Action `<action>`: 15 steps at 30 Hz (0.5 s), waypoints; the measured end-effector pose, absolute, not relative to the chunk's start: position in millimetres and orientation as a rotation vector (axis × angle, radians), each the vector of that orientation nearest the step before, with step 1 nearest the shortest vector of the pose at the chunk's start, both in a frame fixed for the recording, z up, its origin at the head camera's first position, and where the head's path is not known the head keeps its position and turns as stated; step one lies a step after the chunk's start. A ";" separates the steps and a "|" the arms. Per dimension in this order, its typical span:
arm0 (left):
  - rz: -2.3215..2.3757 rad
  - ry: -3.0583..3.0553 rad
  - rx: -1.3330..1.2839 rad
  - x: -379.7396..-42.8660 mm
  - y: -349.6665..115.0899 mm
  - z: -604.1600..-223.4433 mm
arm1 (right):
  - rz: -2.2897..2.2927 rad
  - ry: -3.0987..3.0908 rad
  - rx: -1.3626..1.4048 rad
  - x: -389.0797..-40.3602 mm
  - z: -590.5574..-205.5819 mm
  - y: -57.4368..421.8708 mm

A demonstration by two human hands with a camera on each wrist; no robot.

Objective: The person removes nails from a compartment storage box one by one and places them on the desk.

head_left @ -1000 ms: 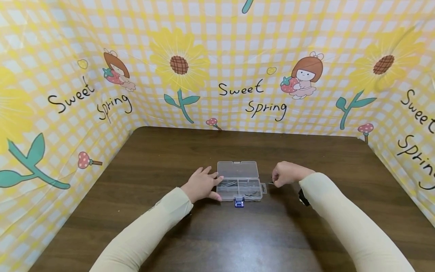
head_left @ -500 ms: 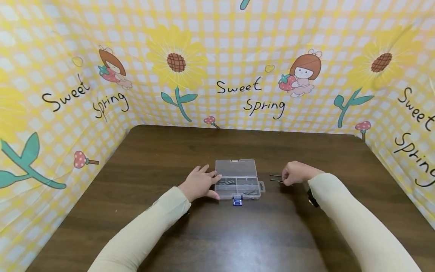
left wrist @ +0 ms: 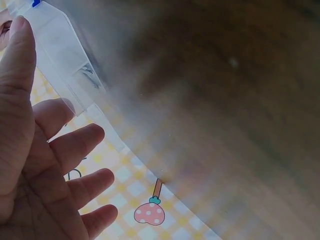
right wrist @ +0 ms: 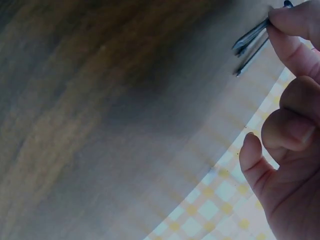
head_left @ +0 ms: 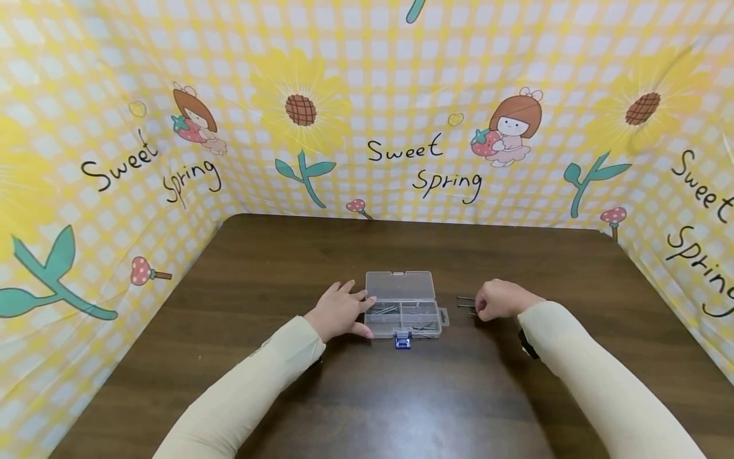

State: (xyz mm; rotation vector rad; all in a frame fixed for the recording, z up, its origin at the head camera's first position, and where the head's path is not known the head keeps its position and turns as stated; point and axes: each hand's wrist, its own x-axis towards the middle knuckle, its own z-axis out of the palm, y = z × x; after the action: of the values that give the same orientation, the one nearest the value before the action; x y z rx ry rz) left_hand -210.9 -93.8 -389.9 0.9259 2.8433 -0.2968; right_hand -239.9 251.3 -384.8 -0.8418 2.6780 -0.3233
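A clear plastic box (head_left: 421,324) with dividers lies open on the table, its lid (head_left: 399,285) folded back. Thin metal nails (head_left: 384,310) lie in several of its compartments. My left hand (head_left: 341,311) touches the box's left side with thumb and index finger, fingers spread. To the right of the box, my right hand (head_left: 497,299) pinches a nail (right wrist: 251,36) between thumb and index finger, its pointed end outward. Other nails (head_left: 464,298) lie beside the right fingertips, partly hidden by the hand.
A blue latch (head_left: 403,340) sticks out at the box's front, and a clear hanging tab (head_left: 444,317) at its right side. The brown wooden table (head_left: 275,255) is bordered by a yellow checked cloth (head_left: 401,83) at the back and sides.
My right hand has moved from the box's right edge further right to the nails, which now show beside its fingers. The left hand stays at the box.
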 end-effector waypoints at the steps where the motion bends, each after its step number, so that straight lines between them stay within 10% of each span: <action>1: -0.298 2.841 0.927 -211.3 -93.7 -389.5 | -0.321 2.682 -0.836 -240.0 -385.2 251.4; 15: -0.304 2.842 0.916 -210.6 -93.3 -388.6 | -0.283 2.722 -0.845 -239.7 -392.1 248.2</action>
State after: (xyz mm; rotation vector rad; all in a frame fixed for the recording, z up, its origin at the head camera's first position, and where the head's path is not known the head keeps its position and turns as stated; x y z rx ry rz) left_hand -210.6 -93.3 -388.6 0.9164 2.8423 -0.3038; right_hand -239.7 248.2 -392.1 -0.8448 2.7225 -0.2830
